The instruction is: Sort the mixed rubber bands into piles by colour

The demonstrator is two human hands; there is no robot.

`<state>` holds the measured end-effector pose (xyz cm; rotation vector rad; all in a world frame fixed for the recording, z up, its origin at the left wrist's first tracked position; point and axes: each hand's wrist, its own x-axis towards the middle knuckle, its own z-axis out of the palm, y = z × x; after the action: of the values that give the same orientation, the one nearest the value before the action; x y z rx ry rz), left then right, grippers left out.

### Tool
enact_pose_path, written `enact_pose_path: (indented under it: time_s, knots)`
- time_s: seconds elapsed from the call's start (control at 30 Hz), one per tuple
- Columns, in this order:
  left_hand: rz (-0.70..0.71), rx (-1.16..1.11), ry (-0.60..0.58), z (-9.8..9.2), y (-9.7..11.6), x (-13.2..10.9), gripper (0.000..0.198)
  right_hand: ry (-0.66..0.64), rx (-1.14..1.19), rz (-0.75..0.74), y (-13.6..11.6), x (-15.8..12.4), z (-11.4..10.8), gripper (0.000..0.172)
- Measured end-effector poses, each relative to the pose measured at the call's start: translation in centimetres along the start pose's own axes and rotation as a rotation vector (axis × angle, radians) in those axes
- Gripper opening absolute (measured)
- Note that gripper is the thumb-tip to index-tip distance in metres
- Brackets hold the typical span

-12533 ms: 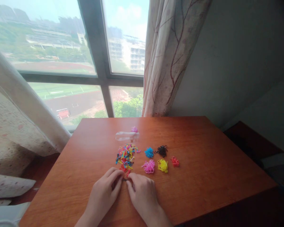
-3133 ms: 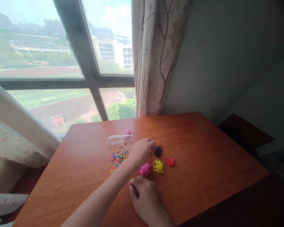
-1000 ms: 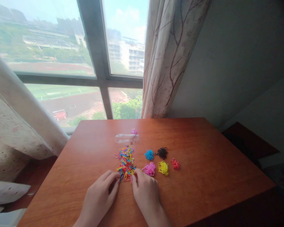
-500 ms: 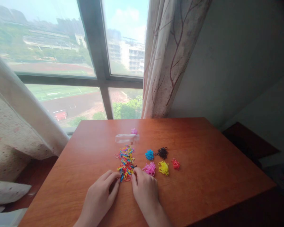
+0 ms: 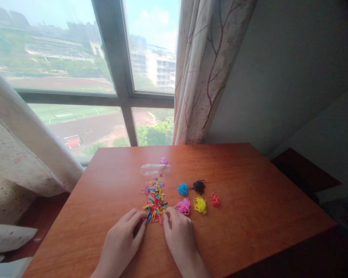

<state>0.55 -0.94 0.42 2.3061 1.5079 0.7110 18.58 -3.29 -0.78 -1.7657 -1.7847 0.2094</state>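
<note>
A mixed pile of small coloured rubber bands (image 5: 154,199) lies on the wooden table (image 5: 249,200). My left hand (image 5: 122,242) rests flat on the table, fingers stretched, with the fingertips touching the pile's near edge. My right hand (image 5: 179,235) sits beside it, fingers curled. Its thumb and forefinger pinch at the pile's near right edge, and what they hold is too small to make out. To the right of the pile are small one-colour heaps: blue (image 5: 182,189), black (image 5: 198,186), pink (image 5: 183,206), yellow (image 5: 200,204) and red (image 5: 215,200).
A clear plastic bag (image 5: 155,169) lies behind the mixed pile, with a small pink clump (image 5: 163,160) just beyond it. A window (image 5: 75,77) and a patterned curtain (image 5: 203,77) stand behind the table. A darker low surface (image 5: 304,173) is at the right.
Both hands have stayed at the pile's near edge over the last second. The right hand's fingertips have shifted slightly. Three seconds ago the left hand was reaching out to the blue heap.
</note>
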Motion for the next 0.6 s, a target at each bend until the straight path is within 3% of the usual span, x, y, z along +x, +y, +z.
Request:
enact_pose_path:
  time_s: [0.2, 0.4, 0.6]
  knots:
    - [0.014, 0.004, 0.015, -0.3, 0.2, 0.0, 0.016, 0.120, 0.068, -0.031, 1.7, -0.7, -2.6, 0.029]
    - [0.029, 0.034, 0.010, -0.2, 0.1, -0.1, 0.016, 0.207, -0.089, 0.021, 7.0, -0.8, -6.3, 0.049]
    - [0.034, 0.036, 0.000, 0.0, -0.1, -0.2, 0.016, 0.162, -0.256, 0.053, 10.2, -2.5, -6.7, 0.056]
